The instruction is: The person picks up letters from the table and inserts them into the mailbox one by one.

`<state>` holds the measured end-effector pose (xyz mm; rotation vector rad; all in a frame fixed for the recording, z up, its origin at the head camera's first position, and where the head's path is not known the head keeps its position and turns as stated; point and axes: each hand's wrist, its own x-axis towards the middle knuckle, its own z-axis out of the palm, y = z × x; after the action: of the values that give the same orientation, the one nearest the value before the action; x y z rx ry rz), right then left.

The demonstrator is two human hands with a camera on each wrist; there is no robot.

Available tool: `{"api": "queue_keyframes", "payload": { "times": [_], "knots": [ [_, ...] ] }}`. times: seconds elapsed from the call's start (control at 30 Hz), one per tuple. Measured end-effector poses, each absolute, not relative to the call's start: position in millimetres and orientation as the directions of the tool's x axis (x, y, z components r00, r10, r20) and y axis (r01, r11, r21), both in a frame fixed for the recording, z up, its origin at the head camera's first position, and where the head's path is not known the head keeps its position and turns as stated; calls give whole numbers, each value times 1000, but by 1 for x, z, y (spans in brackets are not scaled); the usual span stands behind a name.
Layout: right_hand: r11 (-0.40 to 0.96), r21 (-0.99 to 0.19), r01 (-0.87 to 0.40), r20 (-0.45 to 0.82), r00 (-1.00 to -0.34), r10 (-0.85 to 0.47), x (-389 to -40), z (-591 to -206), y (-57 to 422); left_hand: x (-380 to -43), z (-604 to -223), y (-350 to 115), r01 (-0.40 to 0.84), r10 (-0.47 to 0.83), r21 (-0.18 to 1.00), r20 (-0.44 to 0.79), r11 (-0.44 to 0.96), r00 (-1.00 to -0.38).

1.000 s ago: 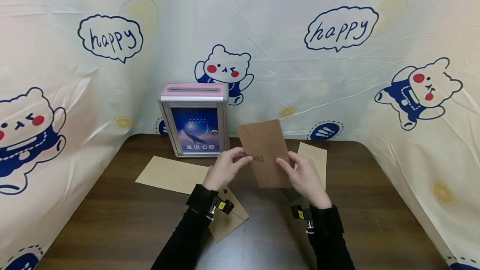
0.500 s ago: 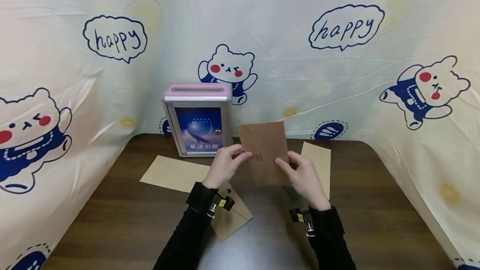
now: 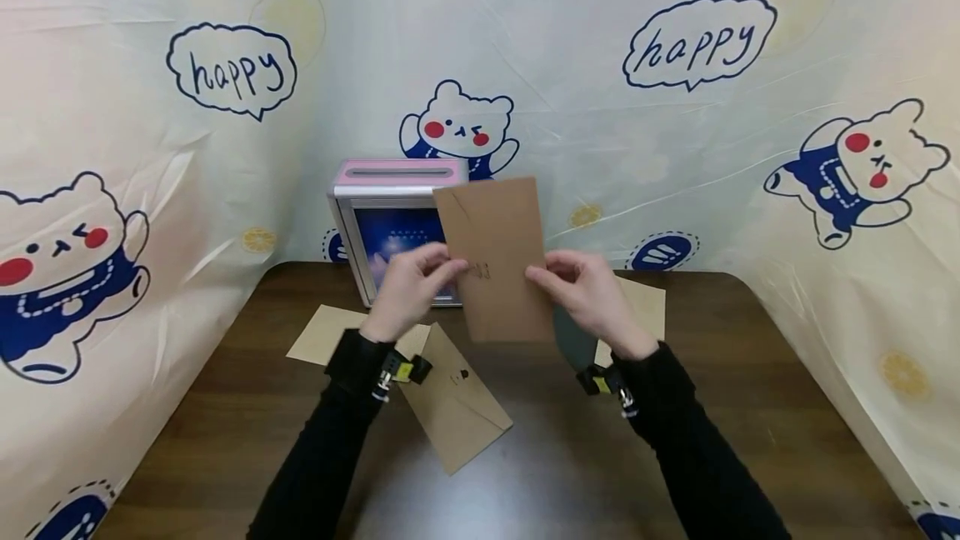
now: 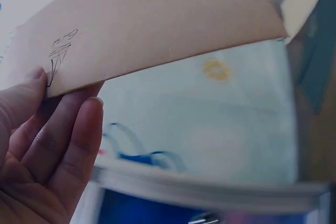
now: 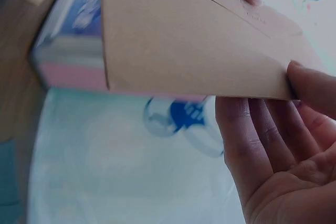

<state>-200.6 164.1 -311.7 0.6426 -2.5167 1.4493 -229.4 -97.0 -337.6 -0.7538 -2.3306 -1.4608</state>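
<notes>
A brown paper envelope (image 3: 498,273) stands nearly upright between both hands, above the table. My left hand (image 3: 412,286) pinches its left edge, thumb in front beside a small dark drawing and fingers (image 4: 84,129) behind. On the opposite edge, my right hand (image 3: 592,298) pinches it with the thumb (image 5: 315,87) on the near face. Behind the envelope is a silver metal box (image 3: 345,248) with a pink top (image 3: 375,169) and a long slot (image 3: 400,172); the envelope's upper left corner overlaps the box in the head view. The right part of the box's blue front is hidden.
A second brown envelope (image 3: 457,407) lies slanted on the dark wooden table (image 3: 585,465), overlapping a pale envelope (image 3: 322,336) at left. Another pale envelope (image 3: 647,307) lies at right, with a dark green piece (image 3: 573,344) beside it. A printed curtain (image 3: 562,48) surrounds the table.
Both hands have raised the brown envelope and brought it leftward, so that it now overlaps the box. More of the slanted envelope on the table shows. The grips look the same.
</notes>
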Motion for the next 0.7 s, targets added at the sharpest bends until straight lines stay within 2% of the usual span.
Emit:
{"api": "queue_keyframes", "payload": {
  "times": [0.17, 0.33, 0.53, 0.7],
  "knots": [
    [377, -792, -480, 357, -866, -351, -218, -265, 145, -235, -285, -121, 563, 262, 731, 499, 385, -826],
    [386, -731, -563, 437, -820, -368, -240, -231, 125, -246, -241, -143, 598, 281, 669, 530, 442, -800],
    [438, -653, -618, 505, -786, -356, -265, -203, 100, -262, -205, -166, 600, 259, 629, 552, 495, -792],
    [453, -649, -612, 522, -790, -321, -286, -184, 76, -277, -182, -178, 589, 197, 604, 589, 537, -784]
  ]
}}
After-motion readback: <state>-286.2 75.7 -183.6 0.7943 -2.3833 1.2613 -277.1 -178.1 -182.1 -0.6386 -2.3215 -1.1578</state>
